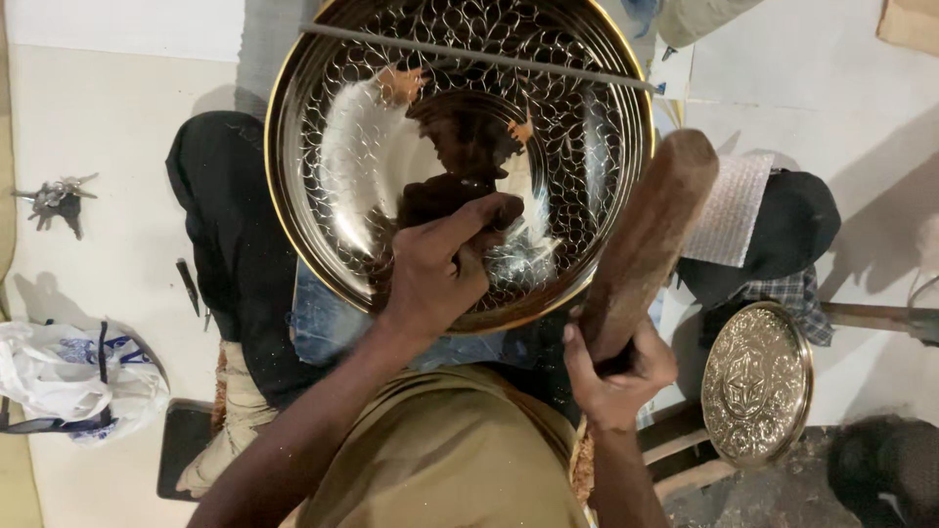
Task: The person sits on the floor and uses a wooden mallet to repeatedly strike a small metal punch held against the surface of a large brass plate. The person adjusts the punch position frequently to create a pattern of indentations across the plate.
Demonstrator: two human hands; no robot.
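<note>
A large shiny brass plate [333,147] with an engraved leaf pattern lies in front of me, its polished centre mirroring the room. My left hand [440,269] rests on the plate's lower middle, fingers pinched on a small tool that is mostly hidden under them. Just right of the plate's rim, my right hand [616,376] grips the lower end of a thick wooden mallet [650,240], which is tilted up and to the right. A thin metal rod [469,54] crosses the top of the plate.
A smaller engraved brass plate [756,383] leans at the right. Dark cloth [230,235] lies left of the big plate, a bunch of keys [57,198] and a white plastic bag [73,376] farther left. Bubble wrap [729,210] and more cloth lie at the right.
</note>
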